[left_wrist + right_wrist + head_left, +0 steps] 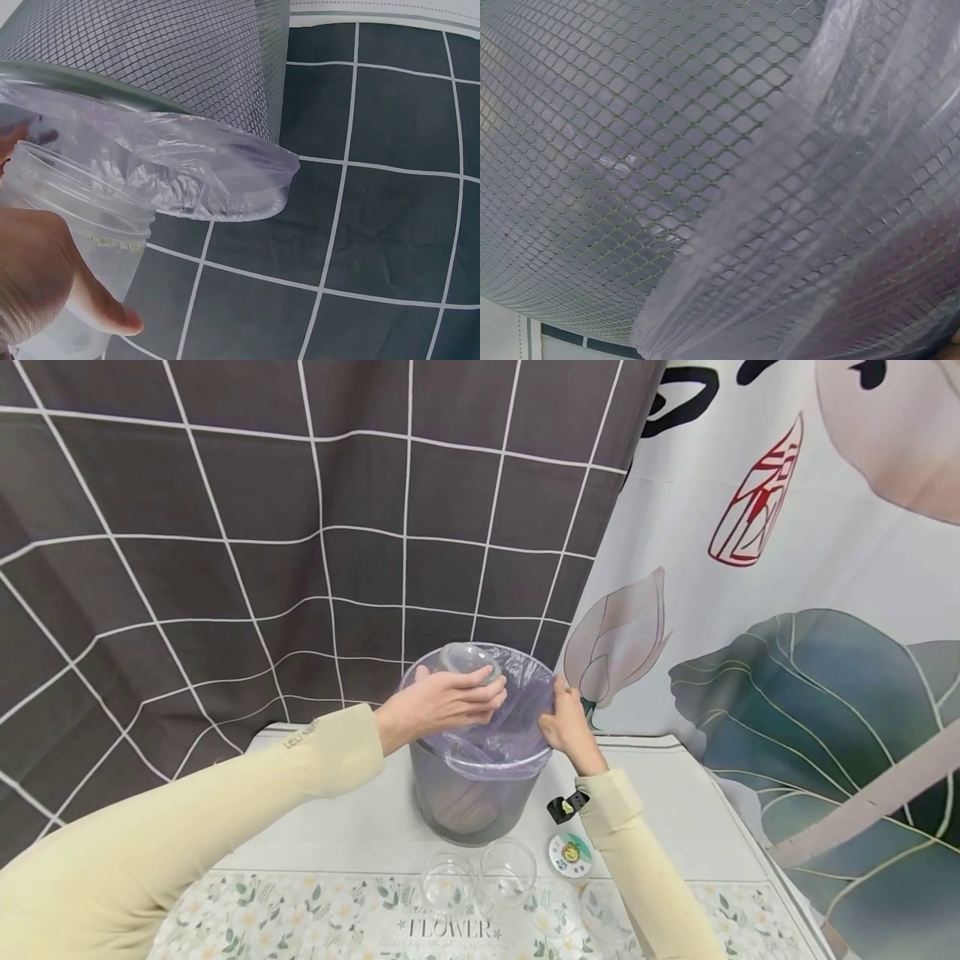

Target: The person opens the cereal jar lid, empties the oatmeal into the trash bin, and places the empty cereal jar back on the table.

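My left hand (446, 703) grips a clear plastic jar (468, 658), holding it tilted over the mouth of a mesh wastebasket (472, 810). In the left wrist view, the threaded neck of the jar (82, 191) points toward the purple bin liner (217, 161), and tan crumbs cling inside below the neck. My right hand (567, 722) holds the basket's right rim, its fingers over the folded liner edge. Up close in the right wrist view are the mesh wall (667, 97) and the liner (780, 247) hanging over it.
Two clear containers (447, 881) stand in front of the basket, beside a round lid with a cartoon print (570, 854). A floral mat (300, 910) covers the near part of the white table (637, 793). A dark grid curtain (360, 568) hangs close behind.
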A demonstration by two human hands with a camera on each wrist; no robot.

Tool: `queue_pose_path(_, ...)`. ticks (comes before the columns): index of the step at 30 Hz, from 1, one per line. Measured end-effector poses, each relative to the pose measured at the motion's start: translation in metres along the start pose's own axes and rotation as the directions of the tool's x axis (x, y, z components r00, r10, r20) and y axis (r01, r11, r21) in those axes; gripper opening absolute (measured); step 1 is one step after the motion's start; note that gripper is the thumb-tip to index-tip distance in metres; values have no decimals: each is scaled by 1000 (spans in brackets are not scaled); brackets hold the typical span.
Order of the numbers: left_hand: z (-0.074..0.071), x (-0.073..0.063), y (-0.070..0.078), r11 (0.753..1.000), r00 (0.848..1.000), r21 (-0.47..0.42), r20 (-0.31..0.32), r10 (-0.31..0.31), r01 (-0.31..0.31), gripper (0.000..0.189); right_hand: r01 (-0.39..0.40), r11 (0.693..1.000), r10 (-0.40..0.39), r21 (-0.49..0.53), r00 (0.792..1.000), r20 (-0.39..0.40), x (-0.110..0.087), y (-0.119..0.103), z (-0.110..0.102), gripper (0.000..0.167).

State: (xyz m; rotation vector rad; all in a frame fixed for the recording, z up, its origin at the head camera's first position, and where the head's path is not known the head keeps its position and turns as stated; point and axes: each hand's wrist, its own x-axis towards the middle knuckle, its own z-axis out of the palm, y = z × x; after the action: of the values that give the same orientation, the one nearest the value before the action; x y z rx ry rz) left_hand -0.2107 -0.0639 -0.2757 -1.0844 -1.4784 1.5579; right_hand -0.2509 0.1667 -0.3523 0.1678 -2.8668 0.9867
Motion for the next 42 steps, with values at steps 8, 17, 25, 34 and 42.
queue_pose_path(8, 1, 1, 0, 999, 999, 33, 17, 33, -33, 107, 8, 1000, -8, 3, 1000, -12, 1, 0, -3, 80)
queue_pose_path(17, 3, 2, 2, 999, 1000, 38, 7, 25, -25, 106, 3, 1000, -3, 5, 1000, -13, 3, 1, -2, 79)
queue_pose_path(25, 2, 6, 3, 1000, 1000, 23, 9, 20, -20, 107, 0, 1000, 0, 8, 1000, -14, 1, 1, -2, 78)
queue_pose_path(34, 0, 2, 5, 998, 999, 62, 3, 32, -32, 106, -9, 1000, 9, 15, 1000, -2, 0, 0, -2, 80)
queue_pose_path(42, 4, -2, 9, 999, 1000, -51, 10, -10, 11, 104, -15, 1000, 15, 14, 1000, 9, -1, 0, 0, 80)
